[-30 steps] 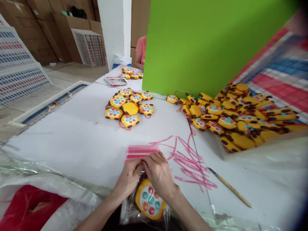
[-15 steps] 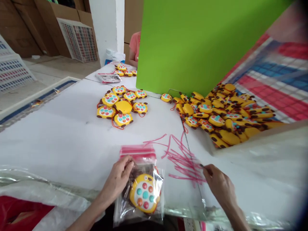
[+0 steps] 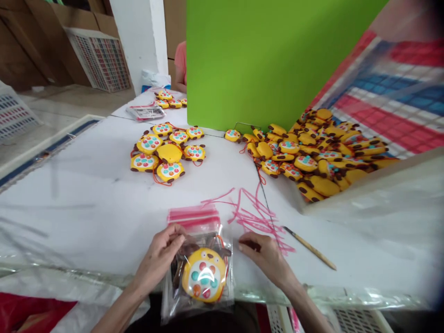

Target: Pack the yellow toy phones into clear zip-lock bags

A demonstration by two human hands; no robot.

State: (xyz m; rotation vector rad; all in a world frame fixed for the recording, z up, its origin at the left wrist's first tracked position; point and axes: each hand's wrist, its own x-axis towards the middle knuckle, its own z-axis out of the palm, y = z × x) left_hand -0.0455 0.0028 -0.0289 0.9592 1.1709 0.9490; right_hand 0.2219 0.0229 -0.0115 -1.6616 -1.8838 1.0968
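Observation:
My left hand (image 3: 163, 252) pinches the upper left part of a clear plastic bag (image 3: 169, 303) at the table's front edge. Inside the bag lies a yellow animal-shaped toy (image 3: 204, 273) with coloured round buttons, dark ears and an orange cord. A pink strip (image 3: 194, 215) crosses the bag's top. Just right of the bag, my right hand (image 3: 265, 254) hovers with thumb and fingers slightly apart, holding nothing. To its right a slim wooden-handled tool (image 3: 312, 250) with a dark tip rests on the table. Thin pink strips (image 3: 260, 224) are scattered beyond my right hand.
Several yellow toys (image 3: 169, 152) sit in a cluster mid-table. A big heap of them (image 3: 312, 162) spills from a bin lined with a striped sheet (image 3: 381, 101) at right. A green board (image 3: 270, 60) stands at the back; a person's arm (image 3: 180, 74) shows beside it.
My right hand has let go of the wooden-handled tool, which now lies on the table, and has moved left to the bag. My left hand keeps hold of the bag.

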